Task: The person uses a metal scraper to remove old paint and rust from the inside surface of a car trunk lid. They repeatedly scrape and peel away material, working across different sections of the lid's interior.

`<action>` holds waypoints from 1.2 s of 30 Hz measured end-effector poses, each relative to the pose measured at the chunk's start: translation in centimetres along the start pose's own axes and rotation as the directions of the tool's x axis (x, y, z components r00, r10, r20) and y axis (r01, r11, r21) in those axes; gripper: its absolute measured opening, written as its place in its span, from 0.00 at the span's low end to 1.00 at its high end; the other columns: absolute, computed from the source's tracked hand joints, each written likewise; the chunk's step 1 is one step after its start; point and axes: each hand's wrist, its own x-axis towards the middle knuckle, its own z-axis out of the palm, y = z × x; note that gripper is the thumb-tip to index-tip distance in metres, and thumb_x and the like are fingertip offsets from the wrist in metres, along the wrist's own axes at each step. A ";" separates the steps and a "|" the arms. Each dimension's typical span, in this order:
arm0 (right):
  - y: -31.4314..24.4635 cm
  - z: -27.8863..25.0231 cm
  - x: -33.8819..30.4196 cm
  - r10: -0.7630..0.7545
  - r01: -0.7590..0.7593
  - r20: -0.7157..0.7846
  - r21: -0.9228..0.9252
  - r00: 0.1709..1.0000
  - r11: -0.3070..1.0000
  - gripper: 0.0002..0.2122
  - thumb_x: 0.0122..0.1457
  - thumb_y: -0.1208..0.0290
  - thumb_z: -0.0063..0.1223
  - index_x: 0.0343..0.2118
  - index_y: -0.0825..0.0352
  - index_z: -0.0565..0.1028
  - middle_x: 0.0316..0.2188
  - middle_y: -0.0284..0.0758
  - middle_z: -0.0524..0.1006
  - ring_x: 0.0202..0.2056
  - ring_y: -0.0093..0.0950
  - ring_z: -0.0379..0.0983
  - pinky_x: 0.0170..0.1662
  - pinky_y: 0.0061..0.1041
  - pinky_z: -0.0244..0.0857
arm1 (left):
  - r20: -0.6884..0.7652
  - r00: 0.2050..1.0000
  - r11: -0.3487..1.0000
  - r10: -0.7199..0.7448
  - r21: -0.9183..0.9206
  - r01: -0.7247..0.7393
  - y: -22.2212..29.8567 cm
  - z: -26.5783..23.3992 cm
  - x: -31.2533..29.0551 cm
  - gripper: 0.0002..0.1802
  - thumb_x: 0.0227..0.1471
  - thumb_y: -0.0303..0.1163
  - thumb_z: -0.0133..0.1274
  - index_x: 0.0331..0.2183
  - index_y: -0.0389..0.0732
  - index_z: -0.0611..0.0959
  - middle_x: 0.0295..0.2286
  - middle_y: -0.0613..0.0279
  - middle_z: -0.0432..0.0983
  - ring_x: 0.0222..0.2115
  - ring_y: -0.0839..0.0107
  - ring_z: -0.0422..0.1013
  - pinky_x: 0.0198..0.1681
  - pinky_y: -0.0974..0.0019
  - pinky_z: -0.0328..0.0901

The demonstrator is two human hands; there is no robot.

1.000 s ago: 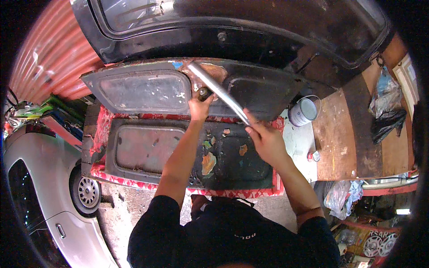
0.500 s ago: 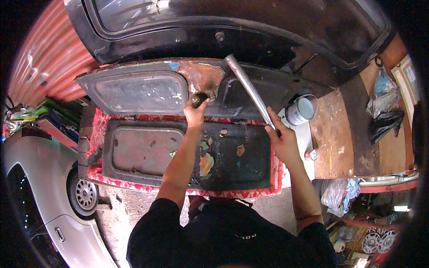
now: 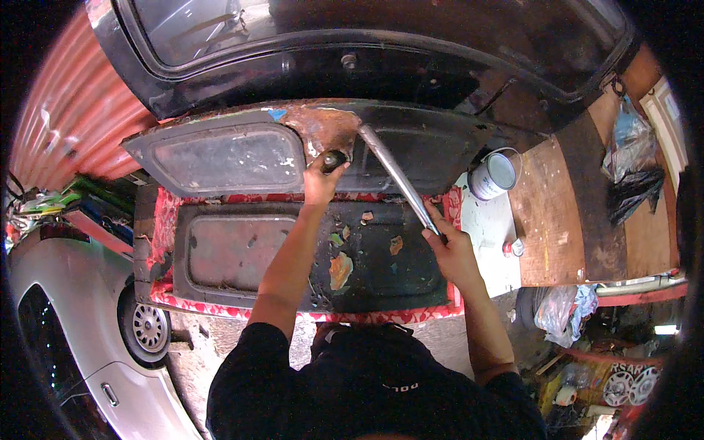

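Note:
My left hand (image 3: 320,185) is closed around a dark, round-ended tool handle (image 3: 334,160); the tool's working end is hidden. It stands against the lower edge of a rusty brown patch (image 3: 323,126) on a black vehicle panel (image 3: 425,139). A long silvery metal pipe (image 3: 400,178) is gripped near its lower end by my right hand (image 3: 453,253). The pipe's far end reaches the right side of the rusty patch, apart from the tool handle. Loose flakes (image 3: 340,270) of filler or paint lie on the lower dark panel (image 3: 381,286) between my forearms.
A paint can (image 3: 493,177) with a wire handle stands right of the panels, near a small red-and-white container (image 3: 515,248). A large black vehicle door panel (image 3: 293,73) rises behind. At left stands a silver car (image 3: 81,315); plastic bags (image 3: 634,158) hang at right.
The pipe's upper end has come down and left, nearer the tool handle. My right hand has moved slightly down and left, while my left hand keeps its hold. The whole view has shifted a little.

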 end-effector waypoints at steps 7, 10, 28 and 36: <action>-1.5 2.8 1.1 -0.240 0.223 -0.065 -0.201 0.969 0.954 0.26 0.57 0.69 0.53 0.59 0.47 0.63 0.31 0.47 0.77 0.30 0.45 0.76 0.30 0.43 0.70 | 0.147 0.989 0.984 0.002 0.174 -0.028 1.4 -0.6 1.2 0.23 0.40 0.34 0.66 0.38 0.32 0.79 0.31 0.49 0.79 0.32 0.62 0.77 0.36 0.63 0.70; 0.9 4.0 3.8 0.045 -0.015 0.098 -0.287 0.994 0.958 0.25 0.58 0.71 0.53 0.59 0.47 0.64 0.30 0.47 0.76 0.27 0.38 0.75 0.32 0.33 0.68 | 0.178 0.984 0.935 -0.032 0.353 -0.034 2.4 0.1 1.3 0.25 0.40 0.35 0.66 0.40 0.33 0.79 0.32 0.48 0.79 0.32 0.61 0.77 0.37 0.61 0.69; 7.9 3.5 -4.7 0.214 -0.210 0.034 0.399 0.976 0.893 0.25 0.60 0.72 0.50 0.61 0.55 0.62 0.19 0.23 0.66 0.17 0.13 0.56 0.21 0.16 0.53 | 0.028 0.993 0.986 -0.119 0.119 0.115 -0.4 -1.5 -0.4 0.22 0.42 0.32 0.65 0.41 0.34 0.79 0.31 0.56 0.80 0.32 0.73 0.74 0.38 0.68 0.68; 7.7 3.8 -3.5 0.144 -0.178 0.111 0.416 0.983 0.892 0.23 0.60 0.72 0.50 0.60 0.59 0.63 0.42 0.35 0.71 0.37 0.21 0.68 0.39 0.21 0.62 | 0.093 0.987 0.978 -0.129 0.175 0.112 -0.6 -0.6 -0.5 0.24 0.41 0.33 0.65 0.41 0.34 0.79 0.33 0.53 0.80 0.33 0.68 0.76 0.39 0.65 0.69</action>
